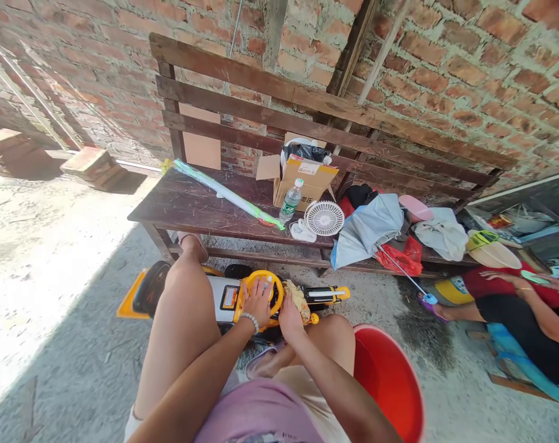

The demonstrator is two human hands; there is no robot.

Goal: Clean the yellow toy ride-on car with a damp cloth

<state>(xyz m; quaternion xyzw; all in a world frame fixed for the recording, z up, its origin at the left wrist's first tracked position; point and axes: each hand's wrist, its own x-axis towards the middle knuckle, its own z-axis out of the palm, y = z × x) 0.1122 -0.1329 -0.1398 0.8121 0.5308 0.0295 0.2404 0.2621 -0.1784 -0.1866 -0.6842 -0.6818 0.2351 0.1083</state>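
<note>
A yellow and black ride-on toy vehicle (218, 292) stands on the ground between my legs. My left hand (257, 304), with a beaded bracelet at the wrist, lies across its yellow steering wheel (279, 294), fingers stretched out over the rim and hub. Just right of the wheel, my right hand (290, 319) is closed on a crumpled yellowish cloth (299, 300), which rests against the toy's front. The fingertips there are partly hidden. Beyond the cloth, a black and yellow arm (328, 295) of the toy points right.
A red bucket (385, 375) stands by my right knee. Ahead, a wooden bench (200, 215) bears a cardboard box (302, 184), a water bottle (291, 202), a small fan (324, 218) and a folded grey umbrella (369, 227). At the right a person (528, 307) sits holding a phone.
</note>
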